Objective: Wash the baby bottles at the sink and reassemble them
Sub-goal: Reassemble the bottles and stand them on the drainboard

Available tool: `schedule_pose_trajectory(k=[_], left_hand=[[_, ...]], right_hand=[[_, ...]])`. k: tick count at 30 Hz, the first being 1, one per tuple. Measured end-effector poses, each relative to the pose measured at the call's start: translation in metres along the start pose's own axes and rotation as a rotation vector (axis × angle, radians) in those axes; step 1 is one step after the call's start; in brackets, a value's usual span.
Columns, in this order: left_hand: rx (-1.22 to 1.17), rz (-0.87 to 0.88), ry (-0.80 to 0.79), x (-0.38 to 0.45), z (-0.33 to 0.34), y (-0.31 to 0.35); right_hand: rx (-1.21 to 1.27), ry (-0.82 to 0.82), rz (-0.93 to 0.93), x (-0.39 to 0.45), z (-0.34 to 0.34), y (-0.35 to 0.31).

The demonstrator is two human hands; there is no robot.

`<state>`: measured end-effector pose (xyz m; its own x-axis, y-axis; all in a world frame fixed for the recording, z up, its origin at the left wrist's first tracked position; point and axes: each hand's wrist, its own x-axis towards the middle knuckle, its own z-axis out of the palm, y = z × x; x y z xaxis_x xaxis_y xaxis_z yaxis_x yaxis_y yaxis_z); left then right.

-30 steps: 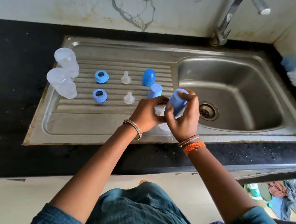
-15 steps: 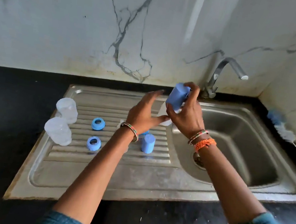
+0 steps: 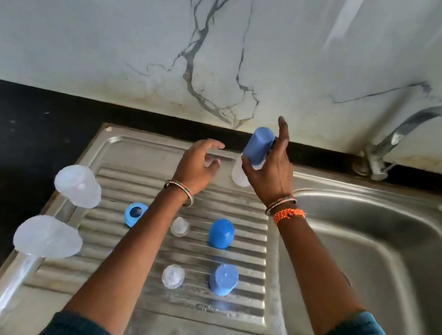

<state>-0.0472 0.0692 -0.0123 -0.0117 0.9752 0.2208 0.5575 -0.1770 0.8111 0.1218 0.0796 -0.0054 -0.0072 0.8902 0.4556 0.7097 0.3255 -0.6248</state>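
Note:
My right hand (image 3: pixel 270 166) grips an assembled baby bottle by its blue cap (image 3: pixel 258 145), the clear body (image 3: pixel 240 175) hanging below, above the far end of the steel drainboard (image 3: pixel 137 295). My left hand (image 3: pixel 198 164) hovers just left of it, fingers loosely curled, holding nothing. On the drainboard stand two clear upturned bottles (image 3: pixel 78 185) (image 3: pixel 47 236), a blue ring (image 3: pixel 135 213), two clear nipples (image 3: pixel 180 226) (image 3: pixel 173 275) and two blue caps (image 3: pixel 221 233) (image 3: pixel 223 279). My left forearm hides part of the drainboard.
The sink basin (image 3: pixel 389 264) lies to the right, with the tap (image 3: pixel 408 132) at its back corner. A black counter (image 3: pixel 9 135) surrounds the sink. A marble wall (image 3: pixel 205 36) rises behind.
The view has tilted up and closer to the drainboard. My right hand carried the capped bottle toward the drainboard's far end. My left hand has come away from the bottle.

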Motion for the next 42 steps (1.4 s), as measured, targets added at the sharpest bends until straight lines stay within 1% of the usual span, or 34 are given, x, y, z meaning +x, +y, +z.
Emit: schedule_pose_trajectory(k=[4,7,9,13,14,16,18,19,20,21,23,25,27,30,33,35,38,40,42], left_hand=[[-0.031,-0.008,0.000,0.007,0.016,-0.004],[-0.032,0.001,-0.010,0.007,0.019,-0.001],[-0.053,0.007,-0.011,0.004,0.015,0.003],[-0.094,0.064,0.025,-0.012,-0.012,0.021],[-0.106,0.082,0.044,-0.017,-0.020,0.028],[-0.105,0.144,0.110,-0.035,-0.044,0.039],[-0.068,0.226,0.215,-0.058,-0.073,0.045],[-0.048,0.251,0.275,-0.069,-0.087,0.046],[-0.022,0.264,0.348,-0.085,-0.105,0.046],[0.000,0.264,0.419,-0.097,-0.119,0.043],[0.033,0.224,0.539,-0.124,-0.149,0.029],[0.023,0.085,0.633,-0.149,-0.171,0.009],[-0.038,-0.079,0.704,-0.170,-0.185,-0.014],[-0.114,-0.262,0.735,-0.192,-0.197,-0.041],[-0.167,-0.394,0.669,-0.204,-0.204,-0.058],[-0.198,-0.459,0.604,-0.210,-0.206,-0.063],[-0.204,-0.473,0.552,-0.216,-0.203,-0.059],[-0.213,-0.434,0.531,-0.215,-0.196,-0.051],[-0.272,-0.392,0.493,-0.209,-0.182,-0.036]], right_hand=[[-0.012,0.024,-0.040,0.001,0.008,0.004],[-0.004,0.006,-0.003,0.002,0.008,0.002],[-0.041,0.002,0.008,0.002,0.006,-0.001],[-0.085,0.049,0.008,-0.005,-0.010,-0.026],[-0.093,0.090,0.001,-0.006,-0.014,-0.035],[-0.106,0.223,-0.006,-0.012,-0.023,-0.062],[-0.095,0.360,-0.016,-0.022,-0.028,-0.094],[-0.079,0.393,-0.035,-0.029,-0.028,-0.109],[-0.056,0.386,-0.069,-0.040,-0.026,-0.126],[-0.031,0.344,-0.100,-0.051,-0.022,-0.141],[0.017,0.186,-0.153,-0.080,-0.007,-0.170],[0.026,0.011,-0.213,-0.108,0.014,-0.194],[-0.005,-0.130,-0.271,-0.132,0.040,-0.214],[-0.065,-0.289,-0.271,-0.152,0.082,-0.234],[-0.137,-0.413,-0.218,-0.159,0.115,-0.246],[-0.161,-0.454,-0.199,-0.162,0.129,-0.250],[-0.090,-0.423,-0.142,-0.166,0.129,-0.249],[0.013,-0.377,-0.076,-0.163,0.109,-0.249],[0.135,-0.316,0.003,-0.157,0.073,-0.243]])
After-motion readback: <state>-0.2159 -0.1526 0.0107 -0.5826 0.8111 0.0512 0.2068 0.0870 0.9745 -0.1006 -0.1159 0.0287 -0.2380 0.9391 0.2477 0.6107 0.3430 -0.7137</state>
